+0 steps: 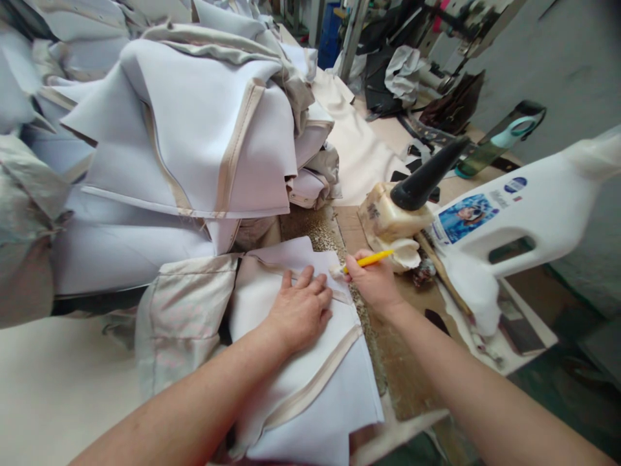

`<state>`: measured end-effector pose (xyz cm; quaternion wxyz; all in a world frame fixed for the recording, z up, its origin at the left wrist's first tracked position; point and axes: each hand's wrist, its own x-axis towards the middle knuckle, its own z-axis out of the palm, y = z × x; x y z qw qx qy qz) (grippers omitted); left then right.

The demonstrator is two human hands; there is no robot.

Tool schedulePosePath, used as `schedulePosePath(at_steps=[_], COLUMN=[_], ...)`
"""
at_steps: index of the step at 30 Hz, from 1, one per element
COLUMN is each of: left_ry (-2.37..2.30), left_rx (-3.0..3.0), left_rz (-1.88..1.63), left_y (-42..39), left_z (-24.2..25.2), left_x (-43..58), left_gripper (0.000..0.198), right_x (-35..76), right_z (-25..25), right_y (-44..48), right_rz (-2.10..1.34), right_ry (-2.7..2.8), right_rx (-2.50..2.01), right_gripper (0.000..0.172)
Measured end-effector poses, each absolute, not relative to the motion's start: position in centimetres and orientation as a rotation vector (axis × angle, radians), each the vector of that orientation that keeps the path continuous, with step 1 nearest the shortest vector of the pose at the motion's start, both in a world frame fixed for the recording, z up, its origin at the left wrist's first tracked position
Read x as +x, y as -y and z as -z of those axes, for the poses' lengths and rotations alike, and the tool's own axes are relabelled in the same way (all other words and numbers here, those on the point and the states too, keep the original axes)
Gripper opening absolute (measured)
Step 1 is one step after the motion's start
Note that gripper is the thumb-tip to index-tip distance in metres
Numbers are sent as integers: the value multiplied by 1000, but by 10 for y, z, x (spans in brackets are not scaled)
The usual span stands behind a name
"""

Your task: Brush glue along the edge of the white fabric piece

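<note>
My left hand [301,312] lies flat with fingers spread on a white sewn panel [334,382], which has beige seam tape along its edges. In my right hand [371,281] is a yellow-handled brush [372,257], its pale bristles down at the panel's right edge. My fingers are closed around it near the bristle end. Just beyond this hand stands a yellowish, crusted glue container [388,213] with a black cone-shaped spout [429,175]. A gathered grey-beige lining [187,310] hangs at the panel's left side.
A large heap of white sewn pieces [194,129] rises at the left and back. To the right are a tilted white jug [548,200], a wooden stick [444,275] and a green drink bottle [499,145]. Glue-crusted board [402,362] lies under the panel's right side. A sewing machine [466,32] stands behind.
</note>
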<state>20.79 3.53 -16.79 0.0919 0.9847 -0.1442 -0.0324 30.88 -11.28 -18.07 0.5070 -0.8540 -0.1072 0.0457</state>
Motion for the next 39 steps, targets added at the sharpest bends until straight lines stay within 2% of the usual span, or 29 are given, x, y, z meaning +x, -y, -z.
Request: schedulePosePath(at_steps=[5, 11, 15, 20, 25, 32, 39], left_ry=[417, 612, 573, 523, 549, 550, 560], left_rx=[2909, 2763, 2683, 2686, 2702, 2722, 2759], left_rz=[189, 437, 684, 599, 495, 444, 417], left_y=[-35, -8, 5, 4, 3, 5, 7], left_z=[155, 121, 126, 142, 146, 152, 153], left_x=[209, 165, 131, 124, 122, 119, 118], left_gripper=[37, 42, 47, 45, 43, 42, 41], right_x=[260, 258, 257, 246, 236, 197, 245], right_z=[172, 172, 175, 181, 185, 174, 186], right_y=[159, 159, 154, 162, 164, 185, 154], right_rz=[-304, -150, -79, -140, -53, -338, -46], right_ry=[226, 326, 351, 348, 293, 160, 216], right_rx=[-2092, -2049, -2091, -2112, -2185, -2162, -2091], right_gripper=[32, 35, 34, 33, 33, 37, 33])
